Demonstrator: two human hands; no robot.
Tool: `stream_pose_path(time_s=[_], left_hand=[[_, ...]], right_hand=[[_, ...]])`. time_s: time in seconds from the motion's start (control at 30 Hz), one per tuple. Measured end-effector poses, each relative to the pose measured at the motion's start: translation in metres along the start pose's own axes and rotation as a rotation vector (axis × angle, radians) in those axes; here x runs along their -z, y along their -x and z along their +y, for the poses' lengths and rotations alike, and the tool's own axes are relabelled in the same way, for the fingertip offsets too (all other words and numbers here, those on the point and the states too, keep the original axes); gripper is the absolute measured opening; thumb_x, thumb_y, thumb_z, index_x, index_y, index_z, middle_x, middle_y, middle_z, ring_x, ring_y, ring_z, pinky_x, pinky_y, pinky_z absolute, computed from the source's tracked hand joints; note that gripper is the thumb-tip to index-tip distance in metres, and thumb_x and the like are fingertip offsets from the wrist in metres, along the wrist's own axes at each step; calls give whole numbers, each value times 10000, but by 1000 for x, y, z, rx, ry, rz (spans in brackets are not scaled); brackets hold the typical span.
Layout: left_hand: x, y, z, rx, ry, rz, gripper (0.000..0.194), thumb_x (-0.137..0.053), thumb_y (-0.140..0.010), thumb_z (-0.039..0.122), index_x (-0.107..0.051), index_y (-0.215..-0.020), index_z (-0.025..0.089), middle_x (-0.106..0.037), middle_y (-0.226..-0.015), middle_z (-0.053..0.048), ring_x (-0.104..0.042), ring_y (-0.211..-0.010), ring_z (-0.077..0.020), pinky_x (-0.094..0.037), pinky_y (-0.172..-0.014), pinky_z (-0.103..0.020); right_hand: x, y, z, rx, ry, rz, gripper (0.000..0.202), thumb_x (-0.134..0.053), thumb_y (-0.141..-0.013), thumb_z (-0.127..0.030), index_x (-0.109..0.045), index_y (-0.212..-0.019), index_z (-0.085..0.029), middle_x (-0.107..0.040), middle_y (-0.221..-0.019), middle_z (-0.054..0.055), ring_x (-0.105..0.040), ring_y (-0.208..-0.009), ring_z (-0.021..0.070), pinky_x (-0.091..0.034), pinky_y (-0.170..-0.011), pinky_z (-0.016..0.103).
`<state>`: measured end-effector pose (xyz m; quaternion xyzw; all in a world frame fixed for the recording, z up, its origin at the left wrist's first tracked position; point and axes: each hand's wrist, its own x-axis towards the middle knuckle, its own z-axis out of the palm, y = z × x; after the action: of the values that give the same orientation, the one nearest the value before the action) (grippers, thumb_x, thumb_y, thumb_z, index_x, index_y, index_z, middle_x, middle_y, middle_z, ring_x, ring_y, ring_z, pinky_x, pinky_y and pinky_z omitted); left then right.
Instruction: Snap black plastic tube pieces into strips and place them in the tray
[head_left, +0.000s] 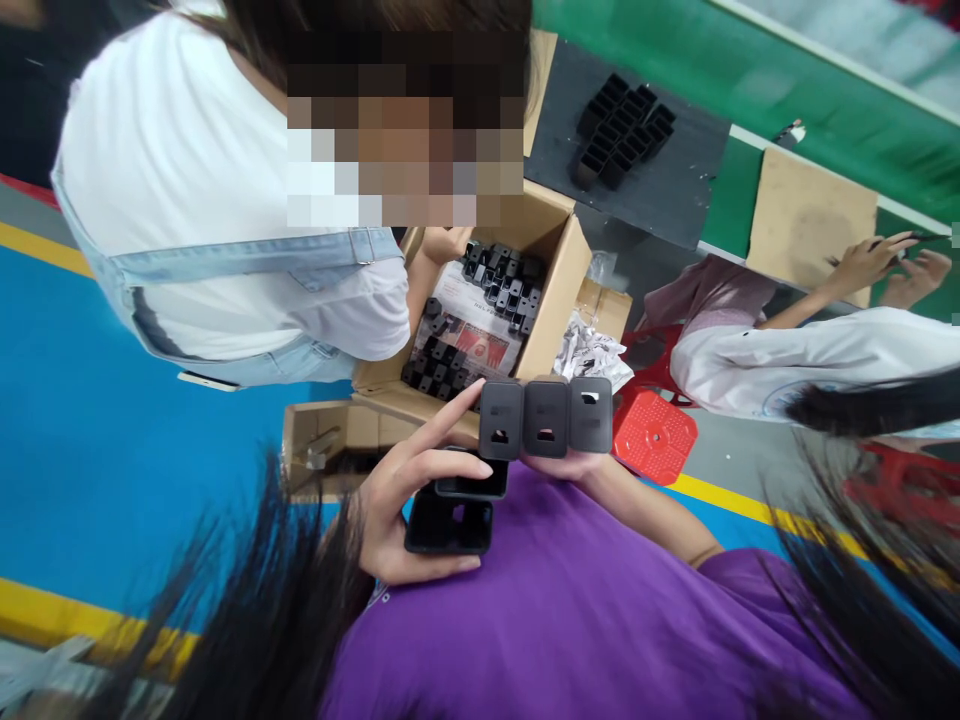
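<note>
5 held cases (546,400): black; shirt (540,600): purple; carton (555,305): brown; stool (643,430): red; floor (60,400): blue with yellow stripes (67,612)

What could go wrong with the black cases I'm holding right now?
One of the two black cases in your left hand might slip, since one hand spans both. The row of three black cases could come apart: no band shows around it, and your right hand shows only along its lower edge. A co-worker sits or stands close by, so an accidental bump is possible.
</note>
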<state>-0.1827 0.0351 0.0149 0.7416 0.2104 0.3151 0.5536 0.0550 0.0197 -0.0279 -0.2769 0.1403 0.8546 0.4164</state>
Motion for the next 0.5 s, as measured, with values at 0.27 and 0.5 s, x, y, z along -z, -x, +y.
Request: stream_pose_path(time_s=[0.27, 0.5], left_hand=[[-1, 7, -2, 56, -43, 16, 548, -820, -799, 357, -617, -1300, 263, -317, -1707, -192, -684, -1205, -299, -565, -995, -437], [-4, 20, -16, 169, 107, 150, 564, -858, -762, 432, -655, -1259, 260, -651, -1387, -149, -665, -1233, -315, -543, -1023, -414]], right_hand=[[-6, -4, 5, 28, 72, -62, 255, -521, -888, -299, -647, -681, -221, -689, -645, -20, -621, -618, 122, -547, -648, 234], [11, -5, 3, 63, 150, -49, 230, -521, -900, -317, -716, -826, -221, -741, -750, -2, -670, -734, 156, -588, -796, 310]])
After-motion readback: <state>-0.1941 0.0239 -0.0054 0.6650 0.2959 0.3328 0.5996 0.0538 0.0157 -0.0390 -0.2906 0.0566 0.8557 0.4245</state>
